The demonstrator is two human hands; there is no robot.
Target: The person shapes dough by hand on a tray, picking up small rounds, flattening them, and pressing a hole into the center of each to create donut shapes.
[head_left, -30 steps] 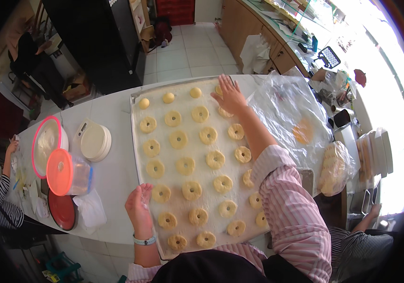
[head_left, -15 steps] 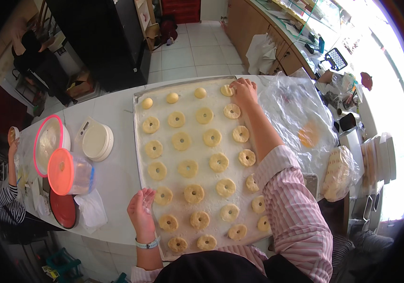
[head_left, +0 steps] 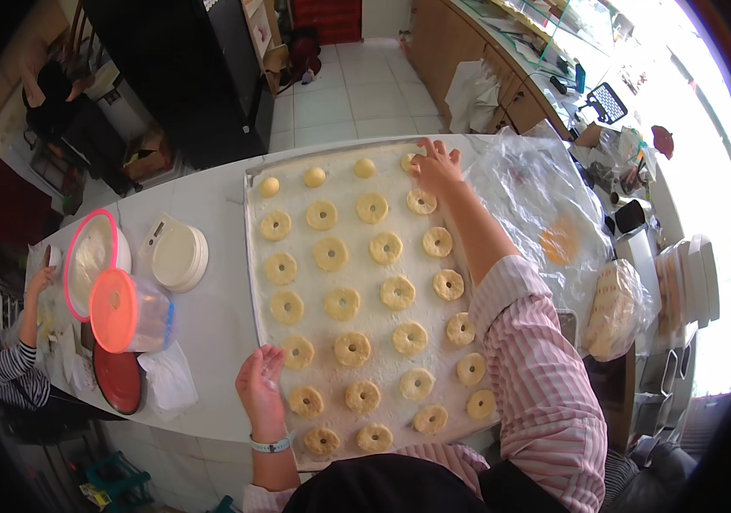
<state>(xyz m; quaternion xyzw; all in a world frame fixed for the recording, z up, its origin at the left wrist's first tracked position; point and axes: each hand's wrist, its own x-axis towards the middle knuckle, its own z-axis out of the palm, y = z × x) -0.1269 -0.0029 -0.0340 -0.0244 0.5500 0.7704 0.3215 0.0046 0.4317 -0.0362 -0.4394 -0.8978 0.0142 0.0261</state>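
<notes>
A large floured tray [head_left: 314, 295] carries rows of pale dough rings [head_left: 398, 292]. Along its far edge sit three round dough balls, one of them a dough ball [head_left: 364, 168] right of centre. At the far right corner my right hand [head_left: 438, 168] is over another dough piece [head_left: 408, 161], fingers bent and apart; they partly hide it, and contact is unclear. My left hand [head_left: 260, 381], dusted with flour, hovers by the tray's left edge beside a dough ring [head_left: 299, 351]. Its fingers are loosely curved and nothing shows in them.
Left on the white table are a pink-rimmed bowl [head_left: 113, 248], an orange-lidded tub [head_left: 115, 310], a kitchen scale [head_left: 179, 254], a red lid [head_left: 117, 380] and a white bag [head_left: 169, 380]. Clear plastic sheeting [head_left: 519, 205] lies right. A co-worker's hand [head_left: 41, 280] reaches in at far left.
My right hand has loosened around the corner dough piece, its fingers lifting and spreading. My left hand has shifted slightly. At far left the co-worker's hand has moved down and right.
</notes>
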